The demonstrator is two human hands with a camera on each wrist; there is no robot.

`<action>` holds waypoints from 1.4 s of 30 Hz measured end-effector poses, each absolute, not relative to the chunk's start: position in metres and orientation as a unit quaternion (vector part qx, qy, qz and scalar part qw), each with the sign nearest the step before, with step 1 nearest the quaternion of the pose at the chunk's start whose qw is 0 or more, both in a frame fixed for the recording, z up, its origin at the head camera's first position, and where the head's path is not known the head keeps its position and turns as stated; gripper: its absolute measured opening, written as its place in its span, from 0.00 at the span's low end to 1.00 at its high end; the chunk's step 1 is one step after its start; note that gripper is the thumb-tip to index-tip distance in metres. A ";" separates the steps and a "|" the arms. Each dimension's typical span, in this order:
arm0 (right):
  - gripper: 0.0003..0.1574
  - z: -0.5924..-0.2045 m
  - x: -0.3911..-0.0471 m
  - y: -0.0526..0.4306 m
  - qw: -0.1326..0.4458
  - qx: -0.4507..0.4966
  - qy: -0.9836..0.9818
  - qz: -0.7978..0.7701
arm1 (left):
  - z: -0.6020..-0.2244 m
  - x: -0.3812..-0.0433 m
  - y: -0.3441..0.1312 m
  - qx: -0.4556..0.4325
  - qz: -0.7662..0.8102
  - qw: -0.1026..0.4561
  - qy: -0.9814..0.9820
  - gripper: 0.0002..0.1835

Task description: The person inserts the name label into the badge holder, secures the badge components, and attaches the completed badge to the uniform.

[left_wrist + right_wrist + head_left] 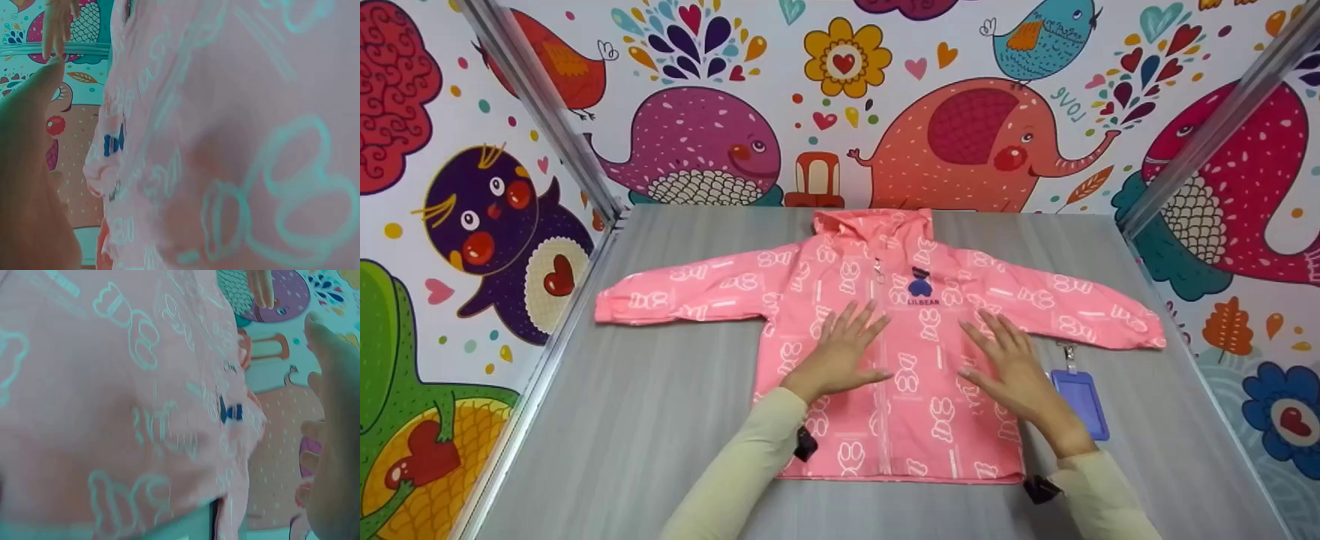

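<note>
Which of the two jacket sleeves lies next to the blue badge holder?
The sleeve on the person's right: the badge holder lies just below it in the head view, whereas the other sleeve stretches to the person's left.

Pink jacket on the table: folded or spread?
Spread. The pink jacket lies flat on the table, both sleeves extended sideways, hood at the far end.

A blue badge holder (1084, 409) with a metal clip (1070, 358) lies aslant on the grey table (652, 405), toward its right edge, clip end to the back edge. Metal posts rise from both back corners, the left one (551, 101) and the right one (1222, 131). Behind the back edge I see a printed purple whale (705, 139) and an orange elephant (937, 161); beyond the right edge, a blue flower (1290, 420).
</note>
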State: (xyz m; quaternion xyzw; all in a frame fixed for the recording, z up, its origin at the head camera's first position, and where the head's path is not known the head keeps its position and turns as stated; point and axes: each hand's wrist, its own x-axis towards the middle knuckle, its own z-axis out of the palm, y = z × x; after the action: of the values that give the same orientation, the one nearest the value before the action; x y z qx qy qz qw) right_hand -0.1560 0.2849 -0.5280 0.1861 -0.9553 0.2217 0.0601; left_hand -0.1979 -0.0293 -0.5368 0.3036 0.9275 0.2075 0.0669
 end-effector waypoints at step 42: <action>0.52 -0.548 -0.072 0.394 -0.027 -0.298 -0.924 0.240 | -0.540 -0.185 0.175 0.370 0.261 0.087 0.887 0.26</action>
State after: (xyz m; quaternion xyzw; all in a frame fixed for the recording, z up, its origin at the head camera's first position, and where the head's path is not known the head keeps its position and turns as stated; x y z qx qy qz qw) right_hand -0.0719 0.3938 -0.5479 -0.2981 -0.9235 0.2397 -0.0275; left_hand -0.1853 0.1745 -0.5400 0.3703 0.8872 0.2612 0.0865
